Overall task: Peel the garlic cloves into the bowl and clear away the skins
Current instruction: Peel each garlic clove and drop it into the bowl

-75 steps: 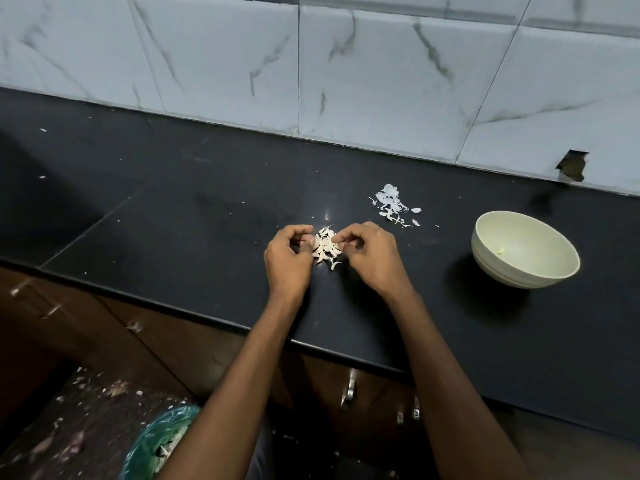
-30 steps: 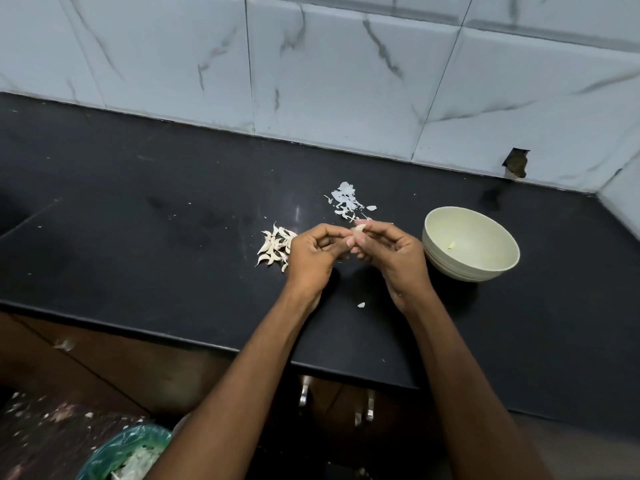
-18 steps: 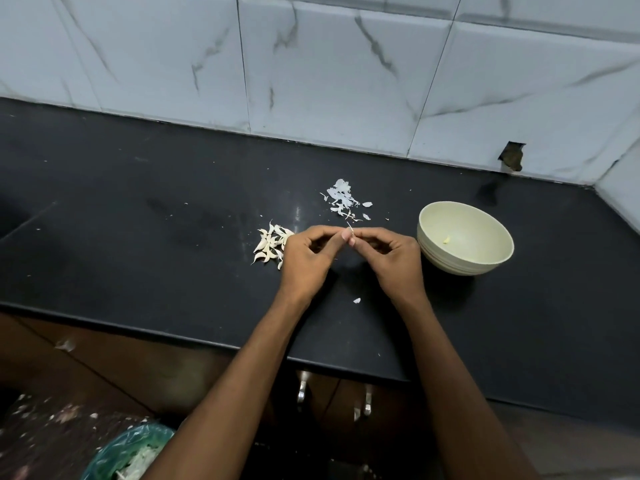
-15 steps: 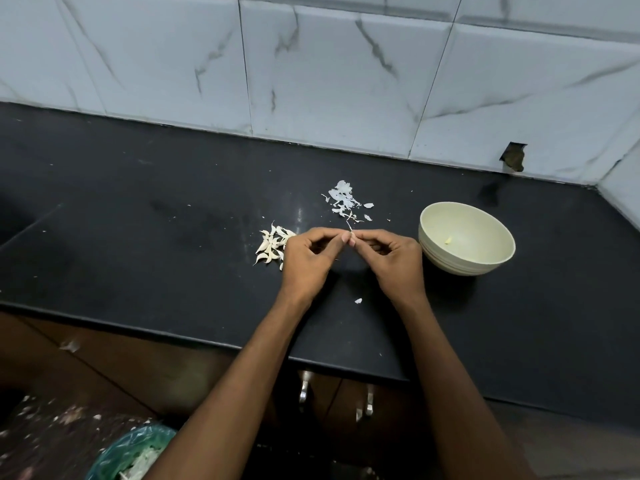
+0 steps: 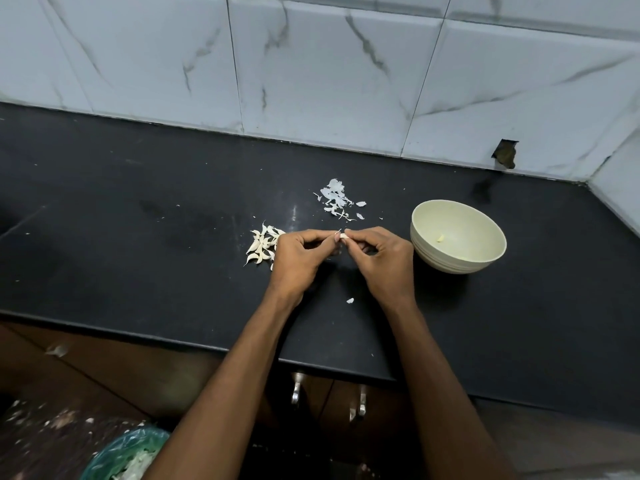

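My left hand (image 5: 300,261) and my right hand (image 5: 382,263) meet over the black counter (image 5: 138,244) and pinch one small garlic clove (image 5: 343,236) between their fingertips. A thin bit of skin sticks up from the clove. A heap of unpeeled garlic cloves (image 5: 261,247) lies just left of my left hand. A pile of white skins (image 5: 337,199) lies behind my hands. The pale bowl (image 5: 460,263) stands to the right of my right hand, with one peeled clove (image 5: 440,239) inside.
One loose skin flake (image 5: 350,300) lies on the counter between my wrists. A bin with a green liner (image 5: 121,455) stands on the floor at the lower left. Cabinet handles (image 5: 296,393) show below the counter edge. A marble-tiled wall (image 5: 329,74) backs the counter.
My hands left the clove heap and moved right with one clove. They have stayed in place for the last half second, working at its skin.
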`<control>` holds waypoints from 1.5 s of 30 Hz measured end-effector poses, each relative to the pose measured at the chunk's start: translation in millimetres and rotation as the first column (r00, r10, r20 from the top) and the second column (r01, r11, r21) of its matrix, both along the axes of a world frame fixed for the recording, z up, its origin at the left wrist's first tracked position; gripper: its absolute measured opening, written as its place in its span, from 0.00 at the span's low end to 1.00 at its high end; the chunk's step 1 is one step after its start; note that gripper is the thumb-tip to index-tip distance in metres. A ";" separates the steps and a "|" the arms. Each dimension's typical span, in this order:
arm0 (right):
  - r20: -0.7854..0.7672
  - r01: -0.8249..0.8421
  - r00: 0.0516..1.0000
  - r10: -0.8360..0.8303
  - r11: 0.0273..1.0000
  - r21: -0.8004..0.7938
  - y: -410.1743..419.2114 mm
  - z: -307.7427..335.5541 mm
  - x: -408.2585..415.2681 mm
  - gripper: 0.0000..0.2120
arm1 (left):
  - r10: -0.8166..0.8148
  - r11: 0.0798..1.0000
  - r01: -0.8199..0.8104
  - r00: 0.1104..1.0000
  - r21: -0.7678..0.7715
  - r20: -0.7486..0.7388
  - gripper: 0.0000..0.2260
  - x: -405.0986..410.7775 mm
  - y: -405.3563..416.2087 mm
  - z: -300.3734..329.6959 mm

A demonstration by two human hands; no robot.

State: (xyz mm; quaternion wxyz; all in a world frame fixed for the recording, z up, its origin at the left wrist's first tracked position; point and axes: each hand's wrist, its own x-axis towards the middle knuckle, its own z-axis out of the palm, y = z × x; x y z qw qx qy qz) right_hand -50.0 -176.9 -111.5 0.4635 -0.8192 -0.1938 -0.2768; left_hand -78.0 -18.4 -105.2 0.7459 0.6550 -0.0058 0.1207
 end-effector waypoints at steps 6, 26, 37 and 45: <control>0.000 0.010 1.000 -0.010 1.000 -0.022 -0.8 -3.3 1.4 0.08 | -0.052 0.997 0.049 0.996 -0.060 -0.066 0.07 2.6 1.9 -2.5; -0.035 -0.061 0.998 0.061 0.998 0.016 2.2 3.5 -7.9 0.10 | -0.034 0.999 0.032 0.998 -0.040 -0.046 0.03 2.0 3.6 0.0; -0.262 -0.151 0.938 0.228 0.948 0.282 2.7 11.0 -10.3 0.07 | -0.084 0.990 0.076 0.995 -0.122 -0.063 0.04 1.5 3.7 2.8; -0.324 -0.207 0.876 0.358 0.884 0.419 -0.7 14.3 -6.1 0.06 | -0.165 0.953 0.132 0.981 -0.272 -0.103 0.04 3.7 6.6 2.7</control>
